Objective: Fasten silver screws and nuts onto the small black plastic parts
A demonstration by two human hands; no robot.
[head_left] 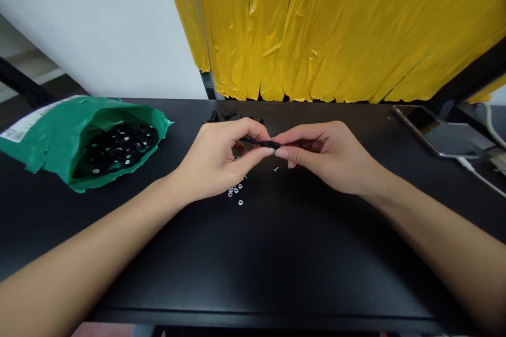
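My left hand (219, 160) and my right hand (324, 155) meet above the middle of the black table (253, 253). Both pinch one small black part (266, 144) between thumb and fingertips, the left from its left end, the right from its right end. Under my left hand lie several small silver nuts (236, 192) on the table. A single small silver screw (275, 169) lies just below the fingertips. Behind the hands sits a loose heap of small black parts (231, 116).
An open green plastic bag (59, 131) full of black parts with silver centres (118, 147) lies at the left. A phone (425, 124) with a white cable (480, 176) rests at the right. Yellow plastic sheeting (336, 26) hangs behind the table.
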